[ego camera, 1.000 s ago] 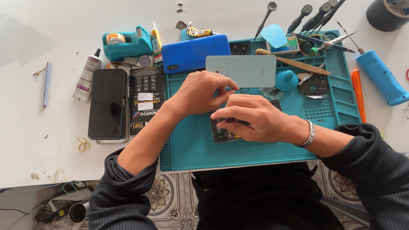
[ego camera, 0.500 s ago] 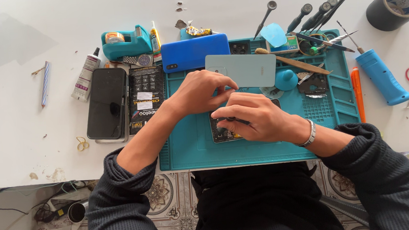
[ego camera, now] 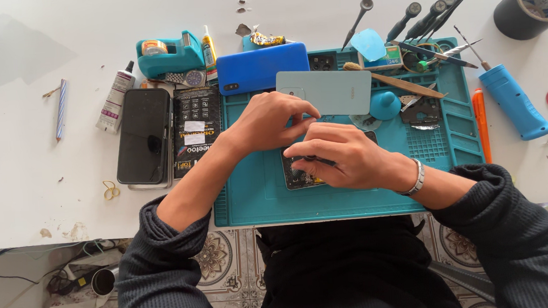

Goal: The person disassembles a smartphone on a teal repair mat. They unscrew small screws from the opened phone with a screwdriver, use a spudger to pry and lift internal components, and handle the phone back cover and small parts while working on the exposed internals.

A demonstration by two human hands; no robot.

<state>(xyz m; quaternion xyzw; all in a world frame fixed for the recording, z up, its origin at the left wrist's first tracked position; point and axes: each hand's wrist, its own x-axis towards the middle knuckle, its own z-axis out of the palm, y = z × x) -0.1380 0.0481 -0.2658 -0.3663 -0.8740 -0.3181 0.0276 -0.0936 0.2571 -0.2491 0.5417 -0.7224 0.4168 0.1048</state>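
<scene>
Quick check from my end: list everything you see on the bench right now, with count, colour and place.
Work mat: one, teal, centre of the white table.
Opened phone: one, dark, on the mat under both hands.
Back cover: one, pale green, on the mat behind the hands.
Blue phone: one, at the mat's top left corner.
Black phone: one, left of the mat.
Battery pack: one, black, beside the black phone.
Tape dispenser: one, teal, top left.
Screwdrivers: several, dark, top right.
Tape roll: one, black, far right corner.
Blue-handled tool: one, right of the mat.
Left hand: on the opened phone.
Right hand: pinching a thin dark tool.
</scene>
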